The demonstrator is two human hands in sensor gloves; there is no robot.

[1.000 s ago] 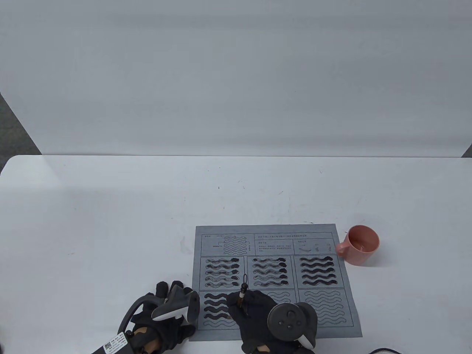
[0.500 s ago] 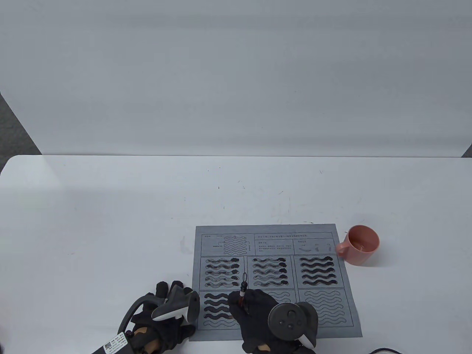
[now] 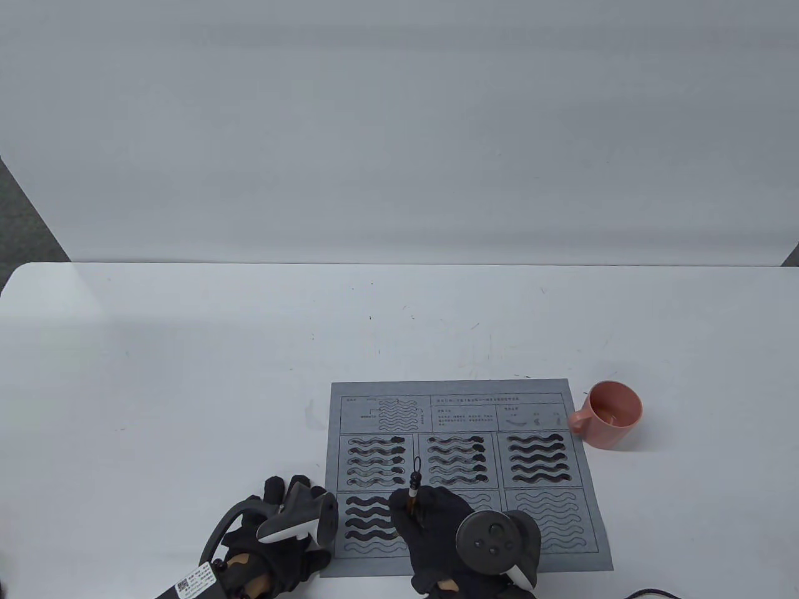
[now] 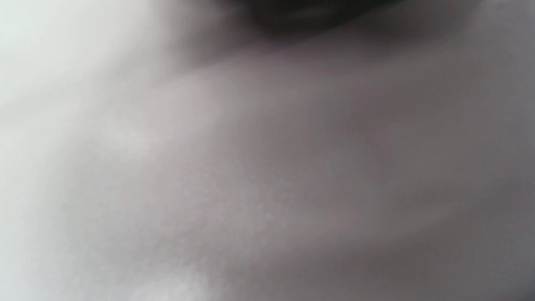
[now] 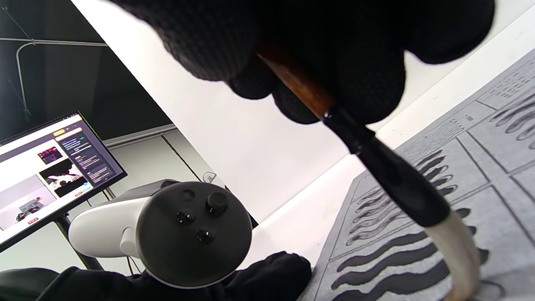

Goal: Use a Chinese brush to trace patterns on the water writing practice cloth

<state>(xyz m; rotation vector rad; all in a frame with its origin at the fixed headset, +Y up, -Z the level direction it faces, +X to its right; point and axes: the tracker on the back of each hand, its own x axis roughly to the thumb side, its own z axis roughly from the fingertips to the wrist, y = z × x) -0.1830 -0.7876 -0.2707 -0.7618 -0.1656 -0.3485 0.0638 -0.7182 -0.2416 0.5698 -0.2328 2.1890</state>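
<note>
Soft, even light is falling across the white matte table from above, leaving only faint shadows and no harsh glare, and the table view is staying sharp throughout. The left wrist view is showing nothing but a grey, out-of-focus smear. In the right wrist view the black knitted glove fingers are blurring up close, while the grey printed practice cloth is reading crisply.

One cloth lies lower centre; one brush stands over it. One pink cup sits right of it. Two gloved hands, left and right, enter bottom, each with one tracker.
</note>
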